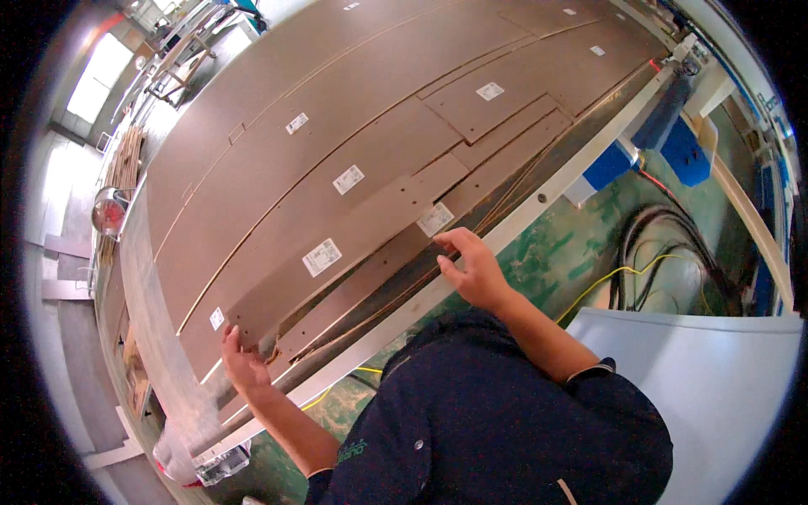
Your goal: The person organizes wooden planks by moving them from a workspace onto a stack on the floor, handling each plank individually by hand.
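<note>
A long brown board piece (278, 290) with a white label lies on the cut sheet, its near edge beside a dark gap. At the left end of this piece is my left hand (246, 366), its fingers against the corner and partly hidden, seemingly gripping it. My right hand (475, 271) hovers by the near edge of the sheet, finger and thumb apart and bent, close to a white label (435, 220). Whether its fingertips touch the board there I cannot tell. Between the hands runs a narrow brown strip (362, 290) with small drilled holes.
Large cut brown panels (370, 109) cover the table, several with labels. A pale metal rail (539, 202) borders the near side. Black hoses and a yellow cable (623, 271) lie on the green floor. A white surface (690, 379) stands at lower right, blue machine parts (686, 156) above it.
</note>
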Available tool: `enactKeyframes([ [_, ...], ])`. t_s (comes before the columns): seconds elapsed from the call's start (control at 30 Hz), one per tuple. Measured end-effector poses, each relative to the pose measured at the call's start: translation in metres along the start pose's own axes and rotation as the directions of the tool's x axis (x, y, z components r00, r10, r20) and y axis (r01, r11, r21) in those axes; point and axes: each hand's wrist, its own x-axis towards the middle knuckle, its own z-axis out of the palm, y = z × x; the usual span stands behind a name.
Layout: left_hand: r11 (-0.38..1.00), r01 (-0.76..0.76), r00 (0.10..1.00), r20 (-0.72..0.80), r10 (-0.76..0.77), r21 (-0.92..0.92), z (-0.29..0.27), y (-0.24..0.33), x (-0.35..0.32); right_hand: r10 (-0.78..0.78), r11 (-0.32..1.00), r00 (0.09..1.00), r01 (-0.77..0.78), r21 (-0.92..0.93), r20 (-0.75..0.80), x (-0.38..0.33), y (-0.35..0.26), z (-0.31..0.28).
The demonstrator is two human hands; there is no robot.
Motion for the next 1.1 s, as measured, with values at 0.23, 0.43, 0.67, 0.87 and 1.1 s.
enactKeyframes([
  [0.23, 1.000, -0.004, 0.985, 0.172, 0.007, -0.018, -0.011, 0.011, -0.034, 0.162, 0.971, 0.987, -0.162, 0.177, 0.012, 0.017, 0.016, -0.030],
  [0.43, 0.965, 0.214, 0.971, 0.138, -0.193, -0.153, -0.010, 0.016, -0.063, 0.250, 0.915, 0.966, -0.258, 0.310, 0.066, 0.025, 0.042, -0.046],
  [0.67, 0.993, -0.048, 0.999, -0.025, 0.045, -0.112, 0.005, 0.031, -0.112, 0.537, 0.406, 0.742, -0.644, 0.648, 0.401, 0.053, 0.042, -0.044],
  [0.87, 0.990, -0.070, 0.995, -0.079, 0.061, -0.121, 0.030, 0.060, -0.151, 0.181, -0.266, 0.544, -0.775, 0.573, 0.819, 0.064, 0.020, -0.023],
  [1.1, 0.974, -0.160, 0.985, -0.097, 0.146, -0.163, 0.041, 0.070, -0.195, 0.150, -0.157, 0.493, -0.844, 0.513, 0.857, 0.077, 0.003, 0.013],
])
